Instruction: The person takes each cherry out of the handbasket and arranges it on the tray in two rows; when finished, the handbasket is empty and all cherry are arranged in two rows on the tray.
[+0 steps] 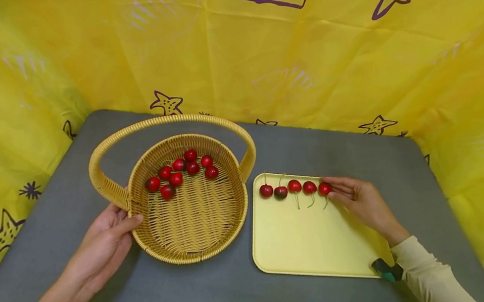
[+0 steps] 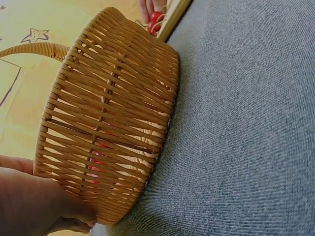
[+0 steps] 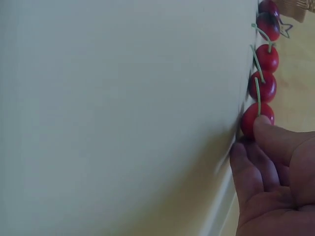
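Left hand [image 1: 106, 238]: I see fingers curled round left rim of wicker basket [image 1: 193, 260].
Right hand [image 1: 362, 201]: fingers nearly closed, pinching rightmost cherry [image 1: 325, 189].
Cherry row [image 1: 294, 186]: far edge of yellow tray [image 1: 305, 247].

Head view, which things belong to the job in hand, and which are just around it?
Seem part of the job:
wicker basket, gripped by the left hand
cherries in the basket
pale yellow tray
row of five cherries on the tray, the right hand touching the rightmost cherry

Just surroundings:
grey table
yellow starfish-print backdrop
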Tool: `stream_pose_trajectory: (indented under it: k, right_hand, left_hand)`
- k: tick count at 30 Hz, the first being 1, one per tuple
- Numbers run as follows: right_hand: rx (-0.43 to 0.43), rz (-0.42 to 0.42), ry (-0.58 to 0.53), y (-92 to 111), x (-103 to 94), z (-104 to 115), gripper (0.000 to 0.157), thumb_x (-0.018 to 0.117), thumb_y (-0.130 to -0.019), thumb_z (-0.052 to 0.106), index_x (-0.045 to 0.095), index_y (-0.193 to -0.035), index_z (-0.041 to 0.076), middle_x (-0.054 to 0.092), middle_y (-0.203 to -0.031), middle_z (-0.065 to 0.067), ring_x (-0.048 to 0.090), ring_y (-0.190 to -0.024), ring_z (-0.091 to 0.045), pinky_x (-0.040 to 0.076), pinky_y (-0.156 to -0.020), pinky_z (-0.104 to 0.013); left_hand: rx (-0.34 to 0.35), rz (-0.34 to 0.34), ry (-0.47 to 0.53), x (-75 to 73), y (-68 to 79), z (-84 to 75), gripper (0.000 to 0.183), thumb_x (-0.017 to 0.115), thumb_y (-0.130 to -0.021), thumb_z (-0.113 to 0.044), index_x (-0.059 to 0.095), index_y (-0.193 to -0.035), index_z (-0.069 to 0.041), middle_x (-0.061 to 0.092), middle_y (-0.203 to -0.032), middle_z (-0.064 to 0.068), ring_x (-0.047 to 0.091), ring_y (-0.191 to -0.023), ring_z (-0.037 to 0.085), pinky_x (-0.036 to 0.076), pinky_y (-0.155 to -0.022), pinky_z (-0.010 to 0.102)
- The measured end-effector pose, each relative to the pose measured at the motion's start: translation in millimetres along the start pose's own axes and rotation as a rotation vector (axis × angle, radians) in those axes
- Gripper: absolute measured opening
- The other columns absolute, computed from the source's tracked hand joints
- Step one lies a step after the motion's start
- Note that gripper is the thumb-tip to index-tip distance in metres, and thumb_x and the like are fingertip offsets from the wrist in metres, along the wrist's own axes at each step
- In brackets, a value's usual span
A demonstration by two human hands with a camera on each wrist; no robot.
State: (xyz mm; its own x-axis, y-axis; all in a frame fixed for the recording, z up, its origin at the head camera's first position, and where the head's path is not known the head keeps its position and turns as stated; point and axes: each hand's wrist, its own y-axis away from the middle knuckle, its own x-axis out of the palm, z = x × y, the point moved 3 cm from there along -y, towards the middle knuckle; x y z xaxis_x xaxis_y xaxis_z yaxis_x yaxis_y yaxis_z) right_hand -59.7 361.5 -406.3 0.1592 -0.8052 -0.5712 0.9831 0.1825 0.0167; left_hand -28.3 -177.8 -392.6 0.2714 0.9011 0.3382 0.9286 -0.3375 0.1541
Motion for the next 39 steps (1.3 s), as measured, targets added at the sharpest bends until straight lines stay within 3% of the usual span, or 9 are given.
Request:
stream_pose_trajectory:
  k: [6, 12, 21, 25, 30, 34, 39]
  right_hand:
    - [0.017, 0.014, -0.001, 3.1, -0.2, -2.9, 0.042, 0.074, -0.099, 0.005, 0.067, -0.140, 0.003, 0.070, -0.135, -0.017, 0.070, -0.115, -0.004, 0.056, -0.090, -0.017]
    - [0.008, 0.011, -0.025, 3.9, -0.6, -0.4, 0.041, 0.073, -0.100, 0.004, 0.067, -0.140, 0.002, 0.070, -0.135, -0.019, 0.070, -0.115, -0.003, 0.056, -0.090, -0.017]
    - [-0.059, -0.016, 0.038, 2.0, -8.0, 12.7, 0.042, 0.072, -0.100, 0.003, 0.066, -0.142, 0.002, 0.067, -0.140, -0.018, 0.069, -0.122, -0.023, 0.055, -0.090, -0.016]
    - [-0.071, -0.017, 0.034, 2.4, -11.0, 22.5, 0.043, 0.071, -0.101, 0.005, 0.065, -0.144, 0.004, 0.067, -0.141, -0.017, 0.068, -0.124, -0.024, 0.055, -0.091, -0.016]
    - [-0.096, -0.004, -0.009, 3.1, -9.3, 46.4, 0.045, 0.072, -0.101, 0.008, 0.065, -0.145, 0.009, 0.067, -0.143, -0.012, 0.068, -0.124, -0.023, 0.057, -0.091, -0.022]
    - [-0.133, 0.020, -0.102, 1.2, -0.7, 76.5, 0.047, 0.072, -0.099, 0.001, 0.066, -0.144, 0.012, 0.068, -0.143, -0.004, 0.069, -0.124, -0.020, 0.059, -0.091, -0.030]
    - [-0.222, 0.092, -0.271, -0.6, 16.8, 112.9, 0.048, 0.069, -0.097, -0.009, 0.066, -0.143, 0.005, 0.064, -0.146, -0.014, 0.067, -0.128, -0.023, 0.058, -0.094, -0.037]
  left_hand:
    - [-0.007, -0.003, -0.004, 0.6, 1.1, 2.3, 0.078, 0.045, -0.110, 0.003, -0.005, -0.169, -0.009, -0.004, -0.176, 0.013, -0.003, -0.162, 0.020, 0.013, -0.129, 0.029]
    - [-0.006, -0.011, -0.012, -0.1, 1.4, 2.2, 0.078, 0.046, -0.111, 0.001, -0.004, -0.169, -0.010, -0.002, -0.176, 0.013, -0.001, -0.162, 0.019, 0.021, -0.126, 0.024]
    - [-0.009, -0.016, -0.003, -0.8, 2.5, 0.8, 0.081, 0.046, -0.110, 0.002, -0.008, -0.170, -0.012, -0.007, -0.177, 0.010, -0.004, -0.162, 0.019, 0.018, -0.128, 0.026]
    - [-0.010, -0.017, -0.007, -1.2, 2.6, 1.2, 0.080, 0.046, -0.110, 0.002, -0.006, -0.169, -0.011, -0.005, -0.177, 0.012, -0.003, -0.162, 0.020, 0.019, -0.127, 0.026]
    - [-0.018, -0.019, -0.007, -1.3, 2.8, 0.9, 0.081, 0.046, -0.111, 0.001, -0.008, -0.169, -0.011, -0.007, -0.177, 0.011, -0.004, -0.162, 0.020, 0.018, -0.128, 0.027]
    - [-0.015, -0.021, -0.001, 0.1, 1.5, -1.1, 0.083, 0.046, -0.111, 0.002, -0.011, -0.169, -0.013, -0.010, -0.177, 0.008, -0.007, -0.162, 0.019, 0.015, -0.128, 0.028]
    - [-0.014, -0.025, 0.002, 1.6, -0.4, -2.6, 0.084, 0.045, -0.110, 0.003, -0.013, -0.169, -0.012, -0.011, -0.177, 0.008, -0.006, -0.162, 0.019, 0.017, -0.128, 0.027]
